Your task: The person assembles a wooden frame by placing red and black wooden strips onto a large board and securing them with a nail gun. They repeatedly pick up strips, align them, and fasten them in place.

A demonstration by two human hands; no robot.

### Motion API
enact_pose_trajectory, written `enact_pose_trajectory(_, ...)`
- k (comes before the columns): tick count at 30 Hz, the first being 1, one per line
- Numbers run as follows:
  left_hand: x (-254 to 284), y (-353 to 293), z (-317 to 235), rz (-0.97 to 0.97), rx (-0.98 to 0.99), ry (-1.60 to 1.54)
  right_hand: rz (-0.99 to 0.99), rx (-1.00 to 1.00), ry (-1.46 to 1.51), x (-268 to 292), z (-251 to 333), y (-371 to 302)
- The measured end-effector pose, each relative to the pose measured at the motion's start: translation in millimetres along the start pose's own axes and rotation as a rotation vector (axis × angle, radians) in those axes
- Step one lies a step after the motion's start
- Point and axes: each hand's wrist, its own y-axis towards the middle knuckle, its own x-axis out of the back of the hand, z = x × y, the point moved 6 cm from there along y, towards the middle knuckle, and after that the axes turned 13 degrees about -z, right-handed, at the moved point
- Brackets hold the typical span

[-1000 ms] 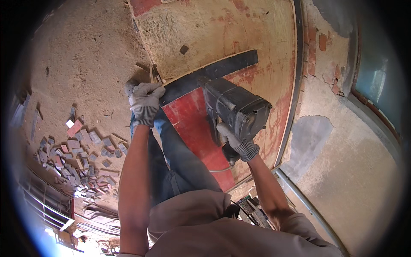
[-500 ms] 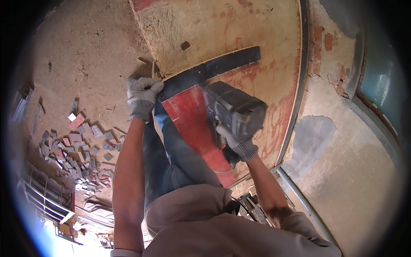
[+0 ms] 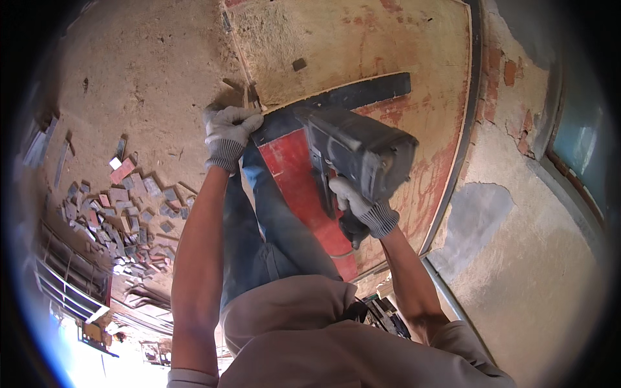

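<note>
The black power tool (image 3: 365, 150) sits just above the grip of the right hand (image 3: 358, 205), its body slightly blurred. That gloved hand is wrapped around the handle, fingers closed. The tool's front end, up and left of this grip, overlaps a dark strip (image 3: 381, 89); I cannot tell whether they touch. The strip slants from the left hand (image 3: 231, 132) up to the right, beyond the tool. The gloved left hand is bent at the strip's lower left end, thumb and fingers close together; whether it pinches the strip, I cannot tell.

Left of the right-hand grip, beneath the tool, runs a red panel (image 3: 299, 174). Above both hands spreads a worn tan board (image 3: 362, 48), with a small dark block (image 3: 299, 64) on it. Below and left of the left hand, a heap of offcuts (image 3: 132, 216) covers part of the dusty floor (image 3: 149, 77). Well to the right of the right-hand grip stands a patched wall (image 3: 537, 258).
</note>
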Motion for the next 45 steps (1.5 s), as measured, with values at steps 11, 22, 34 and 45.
enact_pose_trajectory(11, -3.1, 2.9, 16.5, 0.045, 0.192, -0.094, -0.113, -0.045, 0.080, -4.9, -11.2, -21.1)
enact_pose_trajectory(22, -0.3, -0.4, 7.4, 0.047, 0.161, -0.130, -0.089, 0.044, -0.004, -17.0, 6.5, -16.8)
enact_pose_trajectory(34, 1.5, 0.4, 11.7, -0.009, 0.081, -0.143, -0.055, -0.079, 0.060, -37.3, 4.1, -8.1)
enact_pose_trajectory(45, 10.3, 5.1, 3.3, -0.038, 0.050, 0.064, -0.180, 0.129, 0.046, -67.8, -47.8, -84.0)
